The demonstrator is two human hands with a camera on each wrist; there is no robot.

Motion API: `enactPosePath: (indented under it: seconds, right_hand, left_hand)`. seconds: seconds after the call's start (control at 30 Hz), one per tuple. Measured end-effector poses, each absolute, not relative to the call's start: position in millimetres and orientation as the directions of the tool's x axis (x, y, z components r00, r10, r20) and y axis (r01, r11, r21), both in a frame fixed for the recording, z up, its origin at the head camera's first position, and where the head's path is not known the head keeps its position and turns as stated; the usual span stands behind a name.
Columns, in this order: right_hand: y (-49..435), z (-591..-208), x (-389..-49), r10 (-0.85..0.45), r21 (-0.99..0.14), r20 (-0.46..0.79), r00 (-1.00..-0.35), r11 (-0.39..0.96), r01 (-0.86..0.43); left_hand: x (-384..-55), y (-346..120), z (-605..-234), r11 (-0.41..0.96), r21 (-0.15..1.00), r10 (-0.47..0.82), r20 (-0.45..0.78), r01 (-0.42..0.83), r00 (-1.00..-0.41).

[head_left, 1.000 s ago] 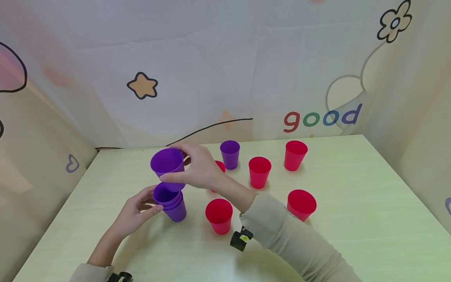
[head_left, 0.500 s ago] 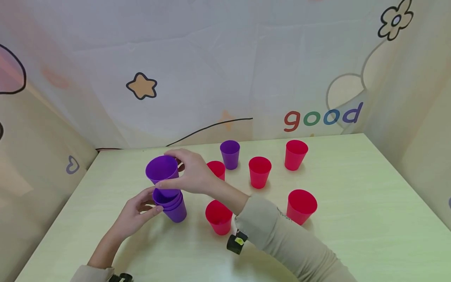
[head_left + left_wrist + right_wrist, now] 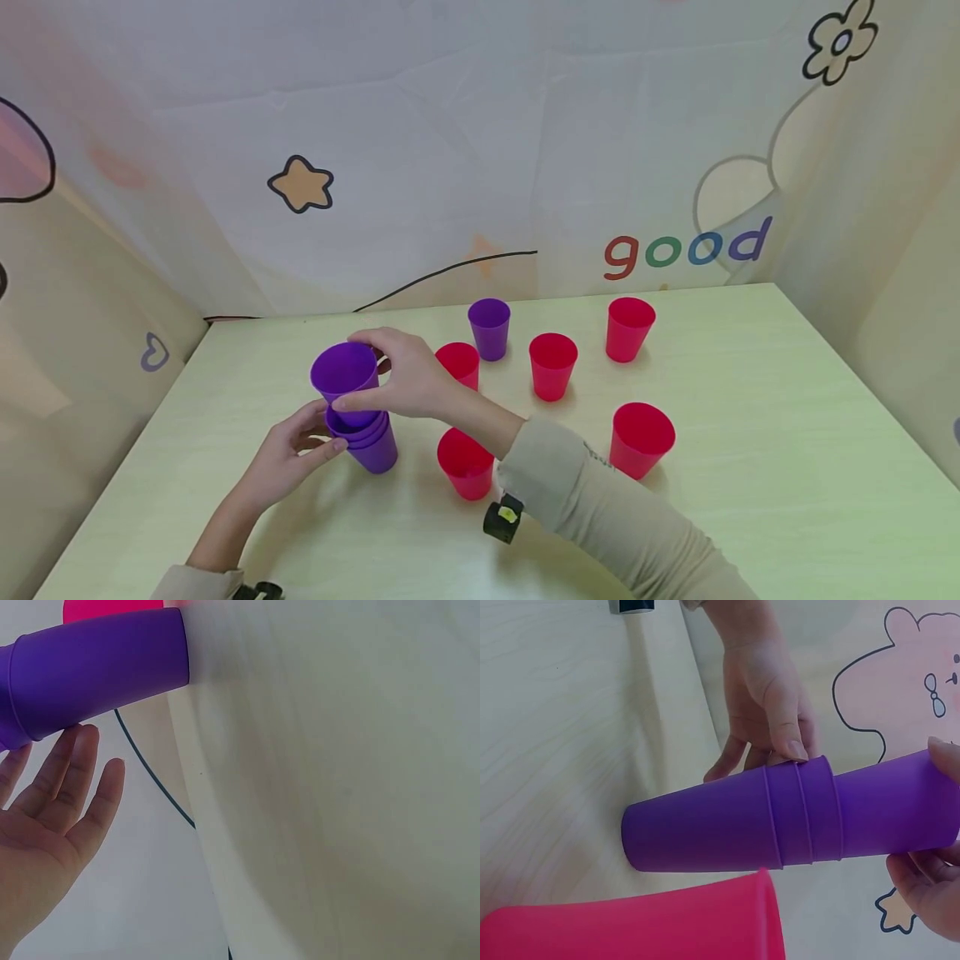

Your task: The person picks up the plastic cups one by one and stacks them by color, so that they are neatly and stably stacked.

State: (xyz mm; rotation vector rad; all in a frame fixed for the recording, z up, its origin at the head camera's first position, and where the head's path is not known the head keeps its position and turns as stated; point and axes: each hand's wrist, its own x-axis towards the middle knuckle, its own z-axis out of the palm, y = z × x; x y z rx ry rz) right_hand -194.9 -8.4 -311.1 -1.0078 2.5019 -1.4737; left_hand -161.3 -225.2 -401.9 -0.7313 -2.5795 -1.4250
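Note:
A stack of nested purple cups point(image 3: 375, 454) stands upright on the table, left of the middle. Three rims show along the stack point(image 3: 705, 821) in the right wrist view. My left hand point(image 3: 285, 458) holds it near the top from the left, thumb at the rims. In the left wrist view, that hand's fingers point(image 3: 90, 742) touch the stack's side. Above, my right hand point(image 3: 408, 379) grips another purple cup point(image 3: 343, 367) by its sides, between thumb and fingers. This cup's point(image 3: 896, 802) lower end is inside the stack's top opening.
Several red cups stand upright on the pale table point(image 3: 750, 400): one red cup point(image 3: 467, 467) near the stack, another red cup point(image 3: 459, 360) partly behind my right arm. A lone purple cup point(image 3: 490, 329) stands at the back. A printed curtain point(image 3: 450, 167) closes the far side.
My right hand has moved down and slightly left with its purple cup, whose lower end has entered the stack. My left hand stays in place on the stack.

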Motion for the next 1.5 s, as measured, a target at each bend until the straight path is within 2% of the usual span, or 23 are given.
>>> enactPosePath:
  seconds: [0.7, 1.1, 1.5]
  right_hand:
    - [-5, -318, -206, -0.709, -0.746, 0.137, -0.692, 0.385, -0.543]
    - [-11, -325, -207, -0.694, -0.709, 0.076, -0.716, 0.468, -0.528]
    - [-12, -331, -207, -0.701, -0.673, 0.09, -0.708, 0.482, -0.562]
  left_hand:
    - [-162, -225, -402, 0.437, 0.779, 0.351, 0.312, 0.449, -0.883]
    - [-162, -226, -403, 0.455, 0.778, 0.347, 0.293, 0.434, -0.891]
    - [-162, -225, -403, 0.445, 0.781, 0.347, 0.3, 0.438, -0.889]
